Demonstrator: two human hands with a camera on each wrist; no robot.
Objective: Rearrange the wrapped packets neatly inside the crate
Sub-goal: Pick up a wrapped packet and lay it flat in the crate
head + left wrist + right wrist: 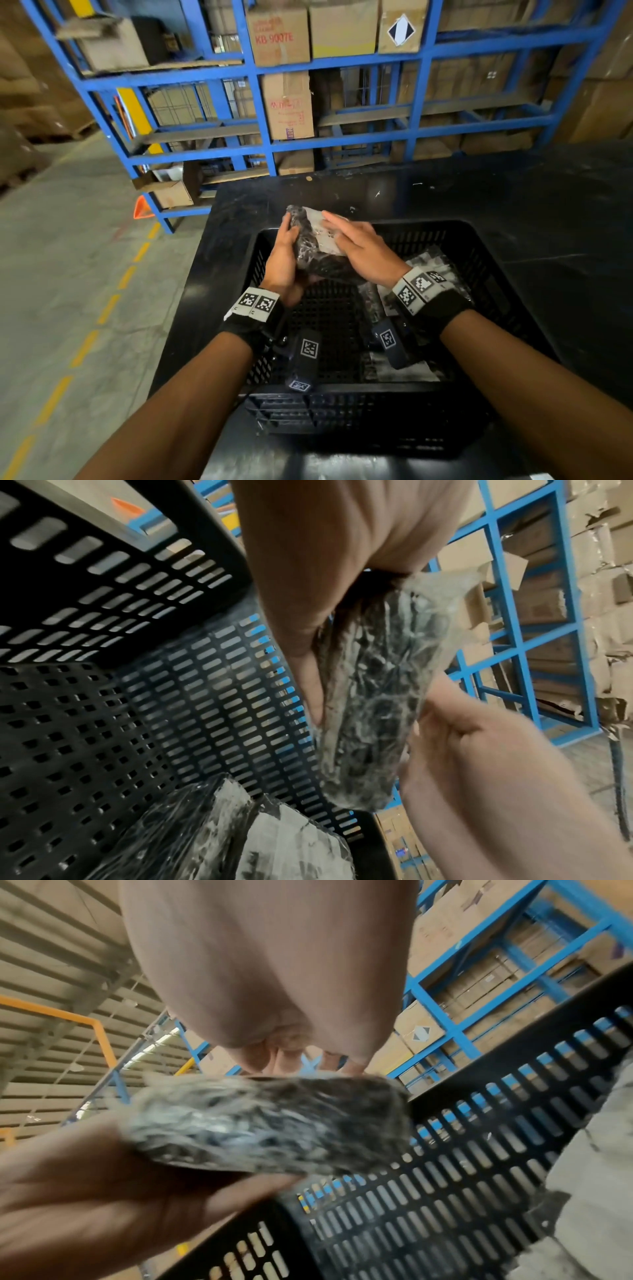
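Hands share one wrapped packet (317, 245): left hand (284, 257) grips its edge, right hand (359, 248) presses flat-fingered on top.

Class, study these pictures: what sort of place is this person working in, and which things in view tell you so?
Most likely a warehouse or stockroom. Tall blue steel racking holds stacked cardboard cartons, and a dashed yellow line marks the concrete floor. Both hands hold a wrapped packet over a black plastic crate.

Black wristbands (251, 327) with checkered markers
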